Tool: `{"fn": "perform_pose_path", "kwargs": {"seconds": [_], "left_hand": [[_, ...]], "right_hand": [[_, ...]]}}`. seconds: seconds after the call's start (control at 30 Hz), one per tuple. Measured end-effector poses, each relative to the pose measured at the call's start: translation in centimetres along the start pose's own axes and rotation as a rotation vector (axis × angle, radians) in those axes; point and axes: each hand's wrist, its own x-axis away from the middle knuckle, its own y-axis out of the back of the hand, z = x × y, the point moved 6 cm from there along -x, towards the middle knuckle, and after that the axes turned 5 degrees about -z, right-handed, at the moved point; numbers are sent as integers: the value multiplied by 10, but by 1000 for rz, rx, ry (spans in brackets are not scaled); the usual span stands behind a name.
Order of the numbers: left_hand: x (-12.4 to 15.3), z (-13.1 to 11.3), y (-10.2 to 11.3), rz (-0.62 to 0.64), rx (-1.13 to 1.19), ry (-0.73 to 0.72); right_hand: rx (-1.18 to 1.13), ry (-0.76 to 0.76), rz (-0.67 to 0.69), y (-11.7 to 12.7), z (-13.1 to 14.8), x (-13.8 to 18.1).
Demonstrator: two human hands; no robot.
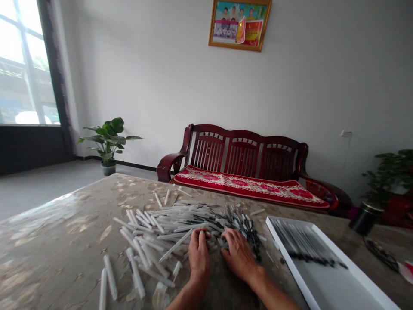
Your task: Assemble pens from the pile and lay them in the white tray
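Observation:
A heap of white pen barrels (pixel 161 226) lies spread over the marbled table (pixel 64 241). Beside it on the right is a smaller pile of dark pen parts (pixel 243 224). My left hand (pixel 198 254) rests at the near edge of the white heap, fingers curled down among the pieces. My right hand (pixel 238 254) sits close beside it, fingers bent onto the dark pieces. What either hand grips is hidden under the fingers.
A white tray (pixel 335 284) holding a row of dark pens stands at the right. A dark cup (pixel 364 217) and glasses (pixel 382 254) lie at the far right. Behind the table are a red wooden bench (pixel 245 168) and potted plants (pixel 108 142).

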Motion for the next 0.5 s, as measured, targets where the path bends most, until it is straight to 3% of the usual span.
{"fn": "perform_pose_path", "kwargs": {"seconds": [0.3,0.4,0.5], "left_hand": [[19,-3,-18,312,-294,-154],[36,-9,-28,485,-474,-281],[56,-10,-36,647,-648,-378]], "right_hand": [[-41,-72,-70,30,-59,27],[-81,-140,-125,35,-84,14],[29,-251,-156,31,-110,-9]]}}
